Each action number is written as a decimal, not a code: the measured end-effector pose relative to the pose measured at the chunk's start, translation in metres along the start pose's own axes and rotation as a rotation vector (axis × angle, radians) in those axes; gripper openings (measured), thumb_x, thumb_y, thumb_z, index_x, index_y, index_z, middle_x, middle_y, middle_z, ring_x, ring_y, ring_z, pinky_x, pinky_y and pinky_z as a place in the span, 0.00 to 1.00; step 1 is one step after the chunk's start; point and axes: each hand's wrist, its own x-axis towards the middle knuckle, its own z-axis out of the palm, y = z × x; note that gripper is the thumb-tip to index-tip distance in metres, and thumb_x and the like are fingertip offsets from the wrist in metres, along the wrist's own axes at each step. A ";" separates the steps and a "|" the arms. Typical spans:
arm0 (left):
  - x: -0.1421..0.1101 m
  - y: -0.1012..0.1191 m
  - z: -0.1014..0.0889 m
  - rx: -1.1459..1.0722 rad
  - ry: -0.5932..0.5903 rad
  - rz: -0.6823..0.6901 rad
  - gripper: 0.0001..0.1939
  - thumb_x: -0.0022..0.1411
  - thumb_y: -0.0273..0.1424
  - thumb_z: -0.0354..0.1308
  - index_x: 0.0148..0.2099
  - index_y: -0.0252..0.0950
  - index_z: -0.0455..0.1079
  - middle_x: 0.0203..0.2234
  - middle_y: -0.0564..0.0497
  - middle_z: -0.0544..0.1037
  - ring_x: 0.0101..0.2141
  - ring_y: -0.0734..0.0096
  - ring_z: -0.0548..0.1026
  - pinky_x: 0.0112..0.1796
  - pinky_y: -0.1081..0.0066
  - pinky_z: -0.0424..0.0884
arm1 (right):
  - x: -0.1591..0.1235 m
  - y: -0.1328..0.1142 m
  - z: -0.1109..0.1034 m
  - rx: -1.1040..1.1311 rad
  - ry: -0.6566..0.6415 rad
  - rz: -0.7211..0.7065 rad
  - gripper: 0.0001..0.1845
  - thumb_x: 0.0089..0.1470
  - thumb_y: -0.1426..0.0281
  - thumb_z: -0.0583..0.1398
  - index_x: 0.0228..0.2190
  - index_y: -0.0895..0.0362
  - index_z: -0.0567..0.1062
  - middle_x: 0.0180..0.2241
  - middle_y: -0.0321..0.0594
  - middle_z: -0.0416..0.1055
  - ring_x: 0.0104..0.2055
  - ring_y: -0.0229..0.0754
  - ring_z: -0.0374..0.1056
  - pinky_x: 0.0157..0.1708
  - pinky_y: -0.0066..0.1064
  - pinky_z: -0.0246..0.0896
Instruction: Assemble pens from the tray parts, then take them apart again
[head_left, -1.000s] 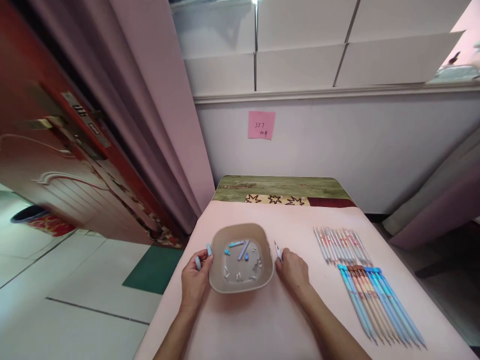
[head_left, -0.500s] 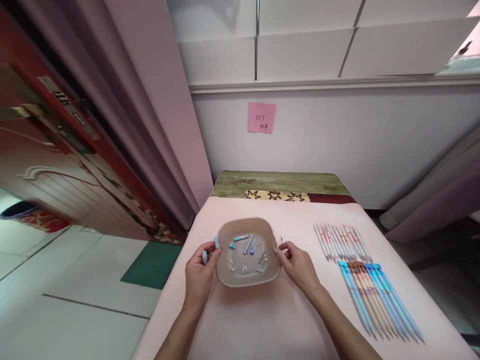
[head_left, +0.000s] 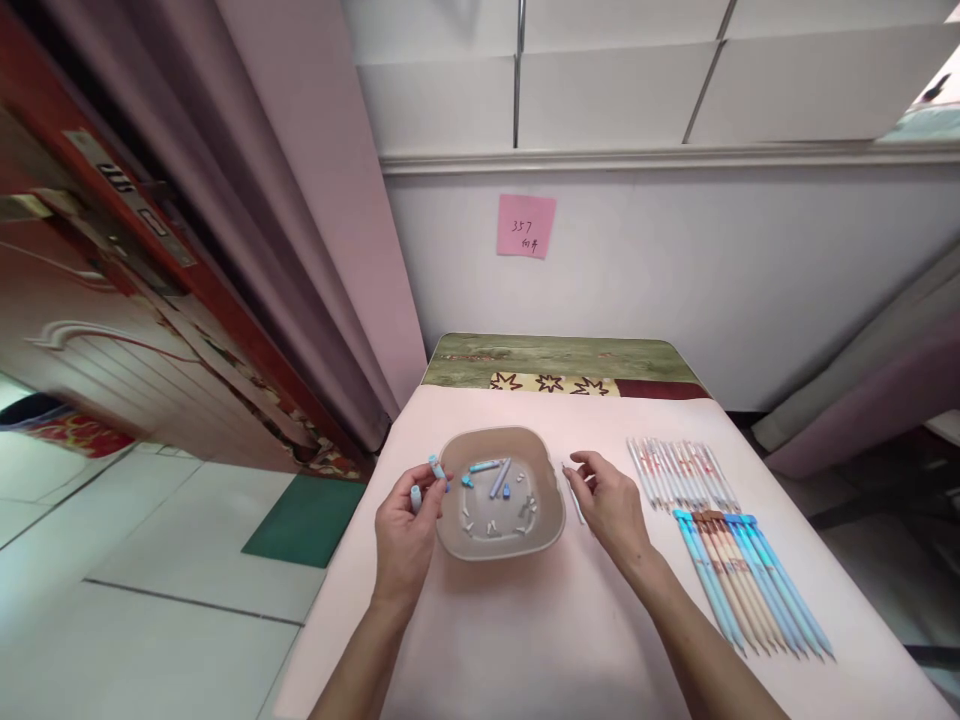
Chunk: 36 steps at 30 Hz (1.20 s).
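My left hand is closed on light blue pen barrel pieces. One barrel piece sticks up between thumb and forefinger, and the end of another shows by the curled fingers. Close beside it is a beige plastic bowl, holding a blue pen tube, a small blue part, a turquoise piece and several small whitish cone-shaped bits. My right hand is off the bowl's right side with its thumb and forefinger apart. Near its fingertips lies a thin white pen refill; contact cannot be made out.
On the right of the pink-covered table lies a row of thin white refills. Below them is a row of blue and beige pens. A pink note is stuck on the wall. A red door stands at left.
My right hand has let go of the bowl's rim and moved slightly right, uncovering the white refill. My left hand has come off the left rim, still holding the barrel pieces.
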 end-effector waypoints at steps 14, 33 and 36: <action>-0.006 0.003 -0.004 0.018 -0.020 0.002 0.14 0.53 0.40 0.64 0.37 0.35 0.71 0.23 0.56 0.68 0.23 0.78 0.62 0.25 0.78 0.61 | 0.042 -0.047 0.047 -0.607 -0.691 -0.407 0.08 0.43 0.79 0.64 0.29 0.58 0.80 0.33 0.48 0.78 0.38 0.51 0.74 0.37 0.32 0.65; -0.009 0.006 0.007 -0.020 -0.059 -0.036 0.13 0.53 0.37 0.64 0.37 0.34 0.71 0.22 0.57 0.68 0.22 0.80 0.61 0.24 0.79 0.60 | 0.054 -0.042 0.039 -0.657 -0.675 -0.423 0.12 0.56 0.76 0.55 0.38 0.58 0.78 0.40 0.49 0.77 0.43 0.48 0.73 0.40 0.31 0.65; -0.010 0.009 0.011 -0.019 -0.079 -0.031 0.13 0.53 0.37 0.64 0.37 0.35 0.72 0.22 0.58 0.68 0.22 0.80 0.61 0.24 0.79 0.60 | 0.045 -0.044 0.048 -0.638 -0.728 -0.442 0.09 0.51 0.74 0.60 0.34 0.57 0.79 0.37 0.46 0.78 0.40 0.48 0.74 0.39 0.30 0.65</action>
